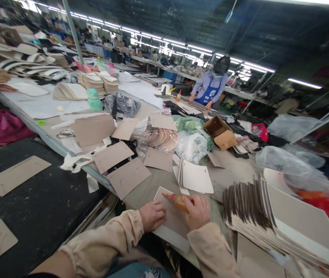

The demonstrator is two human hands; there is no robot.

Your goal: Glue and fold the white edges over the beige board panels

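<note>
My right hand (198,212) is wrapped round a small squeeze bottle of amber glue (179,201). The bottle lies tilted, its red-orange nozzle pointing left, close over the upper part of a beige panel (173,221). With bent fingers held together, my left hand (153,215) grips the panel's left edge. A white border shows along the panel's near side. Just beyond it sits a small stack of white panels (197,178) with dark edges. To the left of that, several grey-brown panels (129,177) lie spread out, some with streaks on them.
A tall fanned stack of panels (300,216) stands at my right. Streaked panels (16,174) lie on a black surface (57,200) at left. Plastic bags (192,146), an open cardboard box (221,133) and scissors (65,133) are farther back. A co-worker in a blue apron (211,92) stands across the table.
</note>
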